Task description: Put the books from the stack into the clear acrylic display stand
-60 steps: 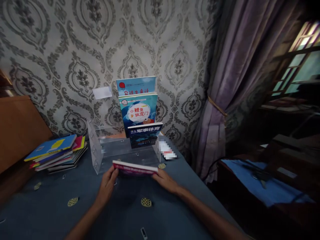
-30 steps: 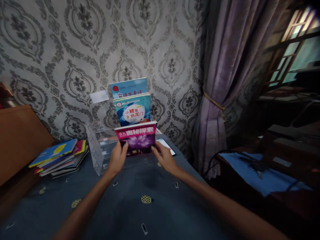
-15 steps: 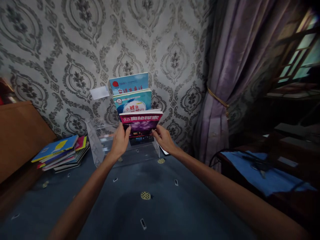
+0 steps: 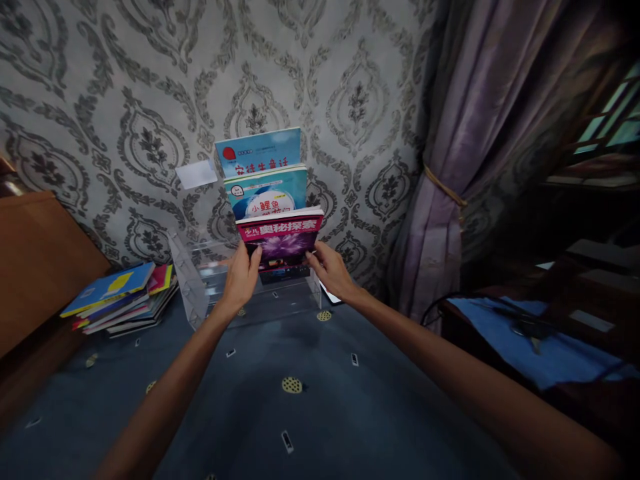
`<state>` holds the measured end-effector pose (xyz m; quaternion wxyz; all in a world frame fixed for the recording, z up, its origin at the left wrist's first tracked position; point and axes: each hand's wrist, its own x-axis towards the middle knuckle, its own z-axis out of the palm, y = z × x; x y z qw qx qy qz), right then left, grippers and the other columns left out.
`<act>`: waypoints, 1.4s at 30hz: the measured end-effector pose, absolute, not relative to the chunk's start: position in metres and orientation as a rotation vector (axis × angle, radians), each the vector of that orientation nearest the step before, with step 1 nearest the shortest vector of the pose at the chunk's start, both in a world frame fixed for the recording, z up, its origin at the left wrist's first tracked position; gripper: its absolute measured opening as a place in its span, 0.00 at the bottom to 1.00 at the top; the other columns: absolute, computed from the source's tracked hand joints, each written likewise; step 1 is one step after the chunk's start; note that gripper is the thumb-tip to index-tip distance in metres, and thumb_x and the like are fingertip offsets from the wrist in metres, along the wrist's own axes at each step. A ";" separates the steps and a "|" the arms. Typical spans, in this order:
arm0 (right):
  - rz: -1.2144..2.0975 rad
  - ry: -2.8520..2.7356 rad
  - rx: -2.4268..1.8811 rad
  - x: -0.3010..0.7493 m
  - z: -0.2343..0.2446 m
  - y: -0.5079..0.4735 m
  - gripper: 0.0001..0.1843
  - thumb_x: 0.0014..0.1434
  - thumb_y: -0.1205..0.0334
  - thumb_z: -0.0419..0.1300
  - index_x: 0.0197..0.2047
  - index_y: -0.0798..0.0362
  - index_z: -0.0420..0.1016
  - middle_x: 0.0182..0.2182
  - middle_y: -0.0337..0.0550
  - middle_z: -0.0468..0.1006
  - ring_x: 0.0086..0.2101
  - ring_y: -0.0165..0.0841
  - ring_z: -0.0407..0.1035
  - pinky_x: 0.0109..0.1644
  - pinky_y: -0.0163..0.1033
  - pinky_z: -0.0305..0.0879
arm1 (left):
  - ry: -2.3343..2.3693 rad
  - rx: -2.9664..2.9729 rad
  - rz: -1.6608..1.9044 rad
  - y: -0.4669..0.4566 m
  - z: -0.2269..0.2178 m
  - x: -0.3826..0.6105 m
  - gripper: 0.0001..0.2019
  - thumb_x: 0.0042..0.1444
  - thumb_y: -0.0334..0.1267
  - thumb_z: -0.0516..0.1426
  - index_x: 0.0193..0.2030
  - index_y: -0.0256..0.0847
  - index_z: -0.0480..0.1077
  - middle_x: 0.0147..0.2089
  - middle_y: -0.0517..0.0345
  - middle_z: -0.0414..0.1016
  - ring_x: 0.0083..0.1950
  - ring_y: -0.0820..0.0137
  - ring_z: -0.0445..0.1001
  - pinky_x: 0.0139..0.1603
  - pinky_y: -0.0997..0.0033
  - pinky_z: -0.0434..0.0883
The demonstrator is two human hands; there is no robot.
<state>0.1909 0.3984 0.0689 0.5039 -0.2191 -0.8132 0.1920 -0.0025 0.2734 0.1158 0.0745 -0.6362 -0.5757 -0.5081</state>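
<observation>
A magenta and purple book point(image 4: 281, 239) stands upright over the clear acrylic book rack point(image 4: 193, 287) by the wall. My left hand point(image 4: 241, 275) grips its lower left edge and my right hand point(image 4: 329, 269) grips its lower right edge. Behind it in the rack stand a teal book point(image 4: 267, 191) and a blue book point(image 4: 259, 151), each higher than the one in front. A dark book is almost hidden behind the magenta one. The rack rests on a dark blue patterned cloth point(image 4: 280, 407).
A stack of colourful books point(image 4: 123, 300) lies left of the rack. A wooden panel point(image 4: 40, 260) rises at far left. A phone point(image 4: 330, 295) lies right of the rack. A purple curtain point(image 4: 465, 147) hangs right, with a blue cloth point(image 4: 540, 347) on dark furniture.
The magenta book went from lying flat in both hands on the cloth to upright, then up and forward into the rack in front of the dark book. Both arms have stretched out.
</observation>
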 end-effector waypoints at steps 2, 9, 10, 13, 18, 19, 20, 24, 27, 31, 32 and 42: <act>0.456 -1.963 -0.529 0.192 0.070 0.398 0.12 0.68 0.51 0.49 0.37 0.48 0.66 0.32 0.44 0.76 0.36 0.41 0.71 0.42 0.46 0.67 | -1.745 -1.913 -1.545 0.276 0.114 -0.003 0.21 0.69 0.52 0.46 0.54 0.38 0.66 0.53 0.43 0.75 0.55 0.57 0.74 0.57 0.55 0.69; 0.497 -1.979 -0.516 0.196 0.072 0.400 0.12 0.70 0.53 0.49 0.43 0.48 0.69 0.30 0.42 0.78 0.34 0.40 0.74 0.41 0.45 0.69 | -1.744 -1.875 -1.580 0.284 0.111 -0.005 0.23 0.70 0.56 0.45 0.53 0.38 0.66 0.48 0.45 0.77 0.51 0.59 0.76 0.54 0.58 0.72; 0.518 -1.976 -0.515 0.197 0.073 0.400 0.12 0.70 0.53 0.49 0.44 0.48 0.70 0.29 0.42 0.78 0.34 0.40 0.75 0.41 0.45 0.70 | -1.747 -1.874 -1.576 0.285 0.111 -0.005 0.23 0.70 0.56 0.44 0.52 0.38 0.66 0.47 0.46 0.77 0.51 0.59 0.77 0.53 0.58 0.72; 0.562 -1.952 -0.522 0.197 0.074 0.399 0.12 0.69 0.54 0.50 0.47 0.49 0.71 0.29 0.42 0.79 0.34 0.41 0.76 0.42 0.46 0.70 | -1.743 -1.872 -1.567 0.286 0.111 -0.005 0.23 0.70 0.55 0.43 0.52 0.38 0.65 0.46 0.46 0.77 0.50 0.59 0.77 0.52 0.59 0.72; 0.557 -1.941 -0.532 0.197 0.076 0.399 0.11 0.68 0.55 0.51 0.45 0.50 0.71 0.31 0.43 0.79 0.34 0.40 0.76 0.42 0.46 0.71 | -1.753 -1.857 -1.577 0.288 0.109 -0.007 0.24 0.70 0.56 0.43 0.52 0.38 0.65 0.47 0.45 0.77 0.51 0.58 0.77 0.52 0.58 0.72; 0.555 -1.941 -0.532 0.197 0.076 0.399 0.10 0.68 0.55 0.51 0.44 0.49 0.71 0.31 0.43 0.79 0.33 0.40 0.76 0.41 0.46 0.71 | -1.760 -1.854 -1.580 0.288 0.109 -0.007 0.24 0.70 0.57 0.43 0.52 0.38 0.65 0.47 0.45 0.77 0.51 0.58 0.77 0.52 0.58 0.72; 0.553 -1.942 -0.532 0.197 0.077 0.399 0.10 0.68 0.55 0.52 0.44 0.49 0.71 0.31 0.43 0.79 0.33 0.40 0.77 0.41 0.46 0.71 | -1.765 -1.851 -1.580 0.288 0.109 -0.007 0.24 0.70 0.57 0.43 0.52 0.38 0.65 0.47 0.44 0.77 0.51 0.57 0.77 0.52 0.57 0.72; 0.545 -1.951 -0.534 0.198 0.080 0.399 0.09 0.68 0.55 0.52 0.41 0.49 0.70 0.29 0.42 0.79 0.31 0.39 0.76 0.40 0.45 0.70 | -1.756 -1.852 -1.575 0.289 0.113 -0.008 0.24 0.70 0.57 0.43 0.52 0.38 0.66 0.47 0.43 0.77 0.51 0.55 0.77 0.52 0.57 0.72; 0.542 -1.953 -0.535 0.197 0.082 0.399 0.09 0.68 0.57 0.51 0.40 0.49 0.69 0.28 0.41 0.78 0.30 0.39 0.76 0.39 0.44 0.69 | -1.755 -1.857 -1.562 0.288 0.116 -0.007 0.23 0.70 0.56 0.42 0.52 0.38 0.65 0.46 0.45 0.77 0.50 0.56 0.77 0.51 0.58 0.72; 0.534 -1.951 -0.549 0.197 0.082 0.397 0.07 0.67 0.58 0.51 0.45 0.50 0.67 0.29 0.40 0.78 0.29 0.38 0.75 0.39 0.42 0.68 | -1.792 -1.854 -1.528 0.286 0.116 -0.007 0.17 0.71 0.50 0.44 0.50 0.39 0.64 0.44 0.49 0.76 0.48 0.60 0.77 0.49 0.61 0.72; 0.525 -1.952 -0.554 0.197 0.082 0.397 0.07 0.67 0.58 0.51 0.45 0.50 0.66 0.30 0.40 0.79 0.30 0.38 0.75 0.39 0.42 0.67 | -1.811 -1.844 -1.522 0.286 0.116 -0.007 0.15 0.71 0.48 0.45 0.49 0.40 0.64 0.43 0.50 0.76 0.47 0.61 0.77 0.49 0.62 0.72; 0.386 -1.964 -0.581 0.196 0.065 0.409 0.02 0.61 0.62 0.56 0.36 0.50 0.68 0.35 0.45 0.75 0.36 0.39 0.70 0.41 0.44 0.67 | -2.013 -1.740 -1.417 0.284 0.110 -0.008 0.07 0.69 0.41 0.48 0.47 0.41 0.59 0.37 0.55 0.73 0.36 0.65 0.78 0.40 0.66 0.72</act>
